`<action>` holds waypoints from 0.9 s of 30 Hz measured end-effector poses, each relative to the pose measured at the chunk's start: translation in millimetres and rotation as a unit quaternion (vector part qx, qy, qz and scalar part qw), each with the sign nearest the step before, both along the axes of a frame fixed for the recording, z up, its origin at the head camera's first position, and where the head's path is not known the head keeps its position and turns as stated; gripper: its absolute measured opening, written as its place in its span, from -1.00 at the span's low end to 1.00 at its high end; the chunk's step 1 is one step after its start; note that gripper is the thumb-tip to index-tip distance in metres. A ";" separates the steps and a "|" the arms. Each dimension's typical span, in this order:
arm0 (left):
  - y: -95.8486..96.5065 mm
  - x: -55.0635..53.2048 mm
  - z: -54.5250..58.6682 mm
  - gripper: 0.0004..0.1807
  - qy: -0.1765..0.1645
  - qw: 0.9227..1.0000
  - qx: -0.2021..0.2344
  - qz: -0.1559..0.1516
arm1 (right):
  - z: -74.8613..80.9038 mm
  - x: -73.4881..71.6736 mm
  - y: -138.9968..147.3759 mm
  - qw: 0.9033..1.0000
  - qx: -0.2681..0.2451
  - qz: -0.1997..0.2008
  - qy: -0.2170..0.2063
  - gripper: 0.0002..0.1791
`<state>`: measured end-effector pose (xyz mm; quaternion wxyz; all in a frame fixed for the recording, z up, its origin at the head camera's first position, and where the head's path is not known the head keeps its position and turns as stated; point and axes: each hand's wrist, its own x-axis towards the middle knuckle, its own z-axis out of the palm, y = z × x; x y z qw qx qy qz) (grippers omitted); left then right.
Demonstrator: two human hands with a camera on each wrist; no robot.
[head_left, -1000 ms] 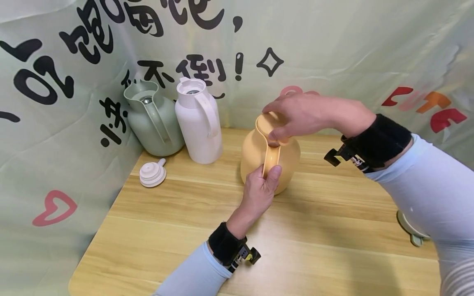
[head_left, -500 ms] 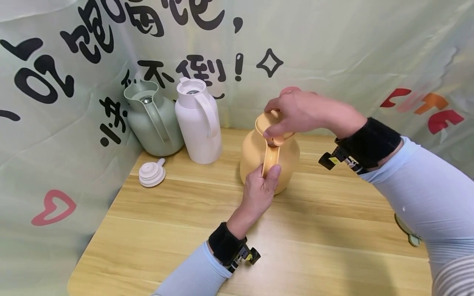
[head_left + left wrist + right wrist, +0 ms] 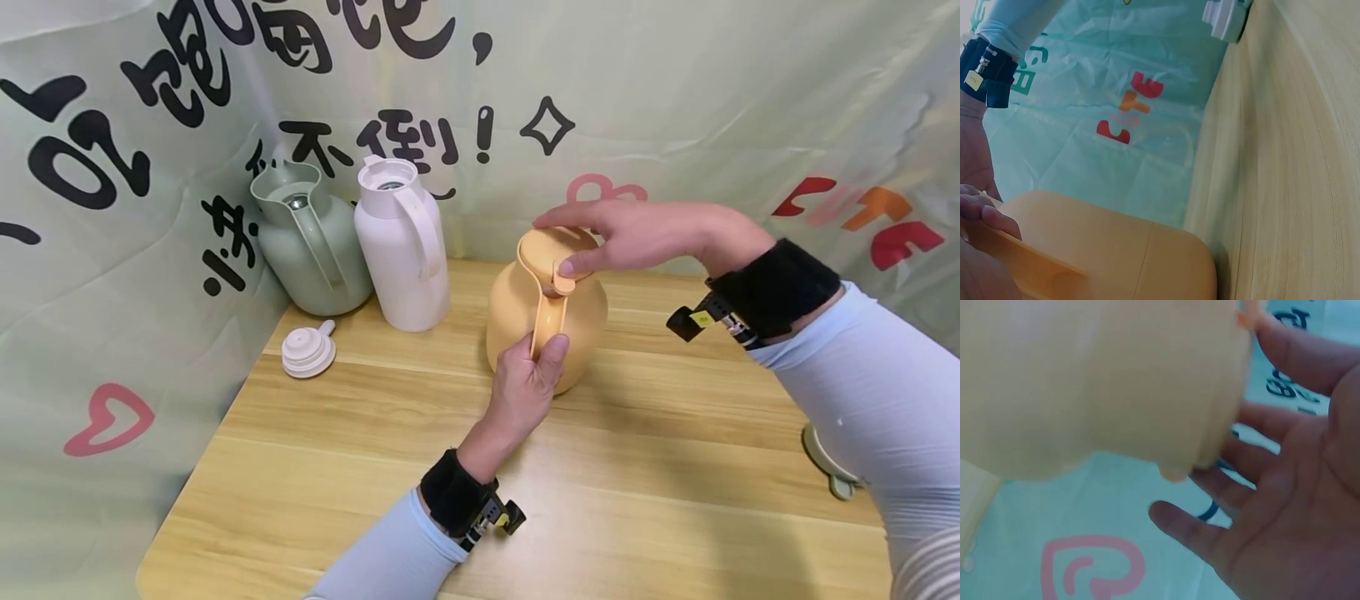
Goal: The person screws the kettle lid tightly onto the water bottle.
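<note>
A round yellow-orange thermos jug (image 3: 513, 308) stands on the table. My left hand (image 3: 522, 387) grips its handle (image 3: 551, 317) from the near side, thumb on one edge and fingers around the other. In the jug's mouth sits a matching lid (image 3: 542, 247), its small tab (image 3: 562, 280) close to the top of the handle. Over the lid reaches my right hand (image 3: 637, 236), thumb touching at the tab and fingers extended across the far side. The right wrist view shows its fingers (image 3: 1188, 534) spread loosely beside the jug's neck.
Back left, a green jug (image 3: 311, 258) and a white jug (image 3: 401, 258) stand lidless side by side. A white lid (image 3: 308, 352) lies before them. A pale green lid (image 3: 828, 467) is partly hidden by the right sleeve. A printed cloth (image 3: 675, 108) hangs behind the table.
The right hand's fingers have loosened from the lid and straightened, and the hand has shifted slightly right. The lid's tab has swung a little left, nearer the handle. The left hand is still.
</note>
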<state>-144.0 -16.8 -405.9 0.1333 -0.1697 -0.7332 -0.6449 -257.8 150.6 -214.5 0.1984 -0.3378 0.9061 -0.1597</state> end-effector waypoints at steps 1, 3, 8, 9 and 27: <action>-0.2 0.3 0.2 -0.20 -0.001 1.000 0.000 -0.002 | 0.8 -1.4 2.9 1.000 0.000 0.002 -0.010 -0.16; -0.5 0.6 0.5 -0.20 -0.003 1.000 0.001 -0.004 | 2.0 -4.0 6.5 1.000 0.001 0.006 -0.018 -0.13; -1.1 1.0 1.1 -0.21 -0.002 1.000 0.005 -0.008 | 0.5 -8.9 8.8 1.000 -0.006 0.013 -0.011 -0.07; -0.9 1.1 1.2 -0.21 -0.001 1.000 0.006 -0.009 | -0.4 -9.3 9.1 1.000 -0.010 0.013 -0.007 -0.07; 6.5 2.2 1.0 -0.24 0.030 0.999 0.003 0.040 | -26.3 3.7 14.4 0.993 -0.079 -0.028 0.084 -0.16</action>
